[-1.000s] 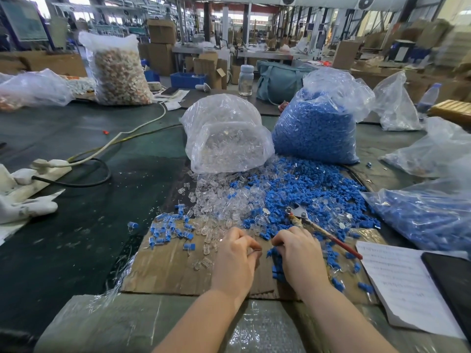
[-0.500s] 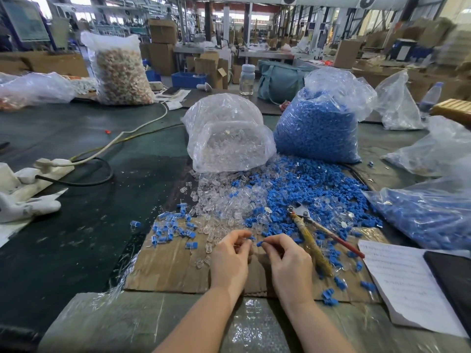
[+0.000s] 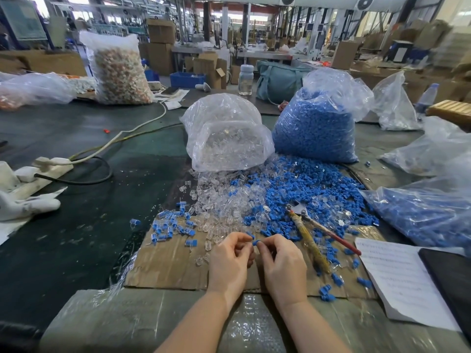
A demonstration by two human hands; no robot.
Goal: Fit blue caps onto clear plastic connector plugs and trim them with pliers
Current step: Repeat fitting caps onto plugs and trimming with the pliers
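Observation:
My left hand (image 3: 229, 261) and my right hand (image 3: 283, 266) meet fingertip to fingertip above the cardboard sheet (image 3: 170, 268). The right fingers pinch a small blue cap (image 3: 256, 242). My left fingers curl round a small clear plug, mostly hidden by them. Just right of my right hand, the pliers (image 3: 312, 231) lie on the cardboard with their jaws toward the pile. Loose blue caps (image 3: 305, 189) and clear plugs (image 3: 219, 202) are heaped just beyond my hands. Several capped plugs (image 3: 173, 226) lie to the left.
A bag of clear plugs (image 3: 226, 138) and a bag of blue caps (image 3: 316, 128) stand behind the heap. Another bag of blue parts (image 3: 423, 215), a paper sheet (image 3: 402, 278) and a black tablet (image 3: 453, 278) lie right. A power strip (image 3: 40, 171) and cables lie left.
My right hand left the blue caps near the pliers and moved left to meet my left hand, bringing a blue cap. The pliers now lie uncovered.

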